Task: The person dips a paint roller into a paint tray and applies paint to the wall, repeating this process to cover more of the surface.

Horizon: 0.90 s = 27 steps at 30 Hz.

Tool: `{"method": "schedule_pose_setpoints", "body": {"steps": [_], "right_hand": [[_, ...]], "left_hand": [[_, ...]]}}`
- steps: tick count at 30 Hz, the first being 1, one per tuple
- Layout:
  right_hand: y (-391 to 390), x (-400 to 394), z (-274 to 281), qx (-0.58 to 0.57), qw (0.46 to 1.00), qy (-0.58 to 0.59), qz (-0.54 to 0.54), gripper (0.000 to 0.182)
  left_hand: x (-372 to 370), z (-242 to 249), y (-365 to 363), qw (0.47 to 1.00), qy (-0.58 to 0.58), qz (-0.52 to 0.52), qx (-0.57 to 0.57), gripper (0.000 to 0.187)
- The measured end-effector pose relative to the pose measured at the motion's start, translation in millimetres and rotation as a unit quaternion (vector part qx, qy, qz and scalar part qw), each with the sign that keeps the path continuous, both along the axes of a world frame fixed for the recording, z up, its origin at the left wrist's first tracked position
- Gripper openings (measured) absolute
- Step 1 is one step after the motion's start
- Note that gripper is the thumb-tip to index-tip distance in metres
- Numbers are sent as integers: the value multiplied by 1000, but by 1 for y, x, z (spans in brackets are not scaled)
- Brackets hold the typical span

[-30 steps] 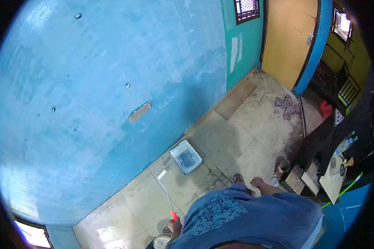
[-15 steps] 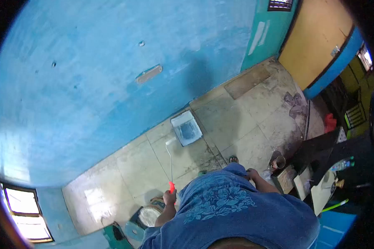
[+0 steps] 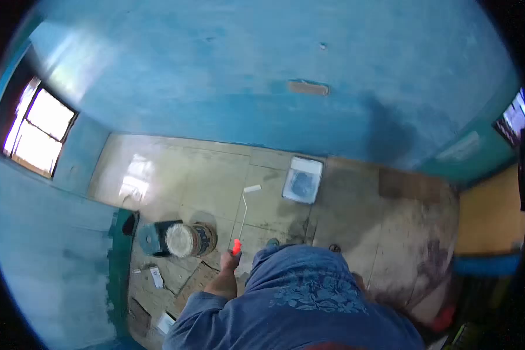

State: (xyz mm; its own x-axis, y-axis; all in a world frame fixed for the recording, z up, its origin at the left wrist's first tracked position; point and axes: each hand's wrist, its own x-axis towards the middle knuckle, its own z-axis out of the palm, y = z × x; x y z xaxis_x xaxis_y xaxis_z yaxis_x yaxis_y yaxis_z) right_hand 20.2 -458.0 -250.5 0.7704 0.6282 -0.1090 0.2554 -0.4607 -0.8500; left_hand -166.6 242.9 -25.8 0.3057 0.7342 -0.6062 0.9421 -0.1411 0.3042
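Down nearest us, our blue patterned shirt (image 3: 309,297) fills the bottom of the view, and from its left side our left arm runs forward to the left hand (image 3: 228,261). That hand is wrapped in a fist around the orange grip of the paint roller (image 3: 243,210); we cannot make out the single fingers. Our right hand is hidden from us, so we cannot tell how it is held.

The roller's thin metal stem rises from the fist straight over the tiled floor (image 3: 181,169), and its pale sleeve sits at the far end, short of the wall and to the left of the paint tray (image 3: 303,180). Whether the sleeve touches the tiles we cannot tell. The tray lies flat on the floor, its far edge just beside the foot of the blue wall (image 3: 216,70), with blue paint in its well.

Just left of our hand a paint bucket (image 3: 189,239) lies tipped on its side, its round end towards us, with a dark round lid (image 3: 150,240) beside it. Scraps of paper and card lie nearer the left wall, below the bucket.

Between bucket, roller and far wall the tiles lie open and bare, and the stretch left of the roller is wide. A bright window (image 3: 38,131) stands in the left corner. On the wall ahead a small rectangular patch (image 3: 307,88) is unpainted.
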Motion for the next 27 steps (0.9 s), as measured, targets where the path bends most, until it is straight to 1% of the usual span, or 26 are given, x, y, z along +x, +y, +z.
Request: {"method": "schedule_pose_setpoints", "body": {"steps": [1, 2, 3, 4, 6, 7, 8, 9, 10, 11, 12, 13, 14, 16, 17, 19, 20, 21, 22, 23, 24, 26, 27], "right_hand": [[12, 13, -20, -2, 986, -161, 49, 24], [33, 22, -37, 17, 982, -171, 82, 24], [64, 70, 24, -11, 981, -160, 107, 24], [63, 104, 36, -41, 980, -149, 126, 24], [48, 154, 80, -120, 974, -123, 149, 23], [19, 166, 73, -161, 969, -107, 152, 23], [12, 186, 57, -154, 969, -112, 160, 23], [9, 208, 68, -153, 980, -54, 119, 22], [29, 211, 80, -142, 987, -10, 74, 20], [30, 230, 94, -138, 989, 47, 34, 19], [28, 247, 103, -133, 985, 105, -5, 18], [14, 261, 108, -130, 977, 161, -43, 17], [27, 272, 127, -126, 964, 218, -82, 15], [29, 294, 150, -119, 923, 329, -161, 14], [25, 287, 156, -115, 926, 323, -158, 14], [24, 287, 166, -72, 946, 313, -54, 15], [16, 291, 150, -73, 947, 309, -51, 15], [3, 287, 109, -145, 986, -25, 79, 15], [-14, 279, 47, -197, 892, -354, 199, 16], [-4, 276, 94, -199, 891, -355, 201, 16], [-2, 278, 108, -204, 901, -329, 198, 16], [-6, 283, 128, -216, 918, -275, 189, 16], [-8, 285, 138, -223, 925, -248, 185, 16]], "left_hand": [[-1, -1, -11, 1000, -3, 21, -1, 49], [8, 8, -27, 999, 3, 35, 21, 47], [14, 13, -50, 997, -6, 69, 34, 47], [21, 14, -70, 994, -24, 104, 31, 47], [38, 23, -107, 987, -44, 151, 26, 47], [45, 28, -123, 983, -41, 176, 15, 47], [50, 30, -137, 980, -40, 197, 4, 47], [55, 30, -150, 975, -40, 217, -5, 48], [33, -5, -162, 972, -78, 221, -16, 48], [39, -3, -172, 970, -85, 227, -9, 48], [44, 3, -184, 972, -52, 228, -4, 48], [50, 3, -194, 973, -19, 229, -2, 47], [52, 3, -203, 971, -28, 235, 3, 47], [53, 1, -215, 975, -11, 220, 24, 45], [50, 12, -221, 974, -18, 223, 26, 45], [55, 32, -228, 970, 19, 241, -28, 44], [52, 20, -224, 968, 5, 249, -34, 42], [49, 6, -225, 967, 1, 254, 25, 39], [56, 19, -224, 964, 13, 263, -19, 41], [70, 46, -218, 960, 24, 271, -64, 42], [78, 52, -212, 960, 23, 271, -67, 42], [91, 55, -206, 976, 49, 211, -10, 46], [97, 54, -204, 976, 48, 211, -17, 46]]}}
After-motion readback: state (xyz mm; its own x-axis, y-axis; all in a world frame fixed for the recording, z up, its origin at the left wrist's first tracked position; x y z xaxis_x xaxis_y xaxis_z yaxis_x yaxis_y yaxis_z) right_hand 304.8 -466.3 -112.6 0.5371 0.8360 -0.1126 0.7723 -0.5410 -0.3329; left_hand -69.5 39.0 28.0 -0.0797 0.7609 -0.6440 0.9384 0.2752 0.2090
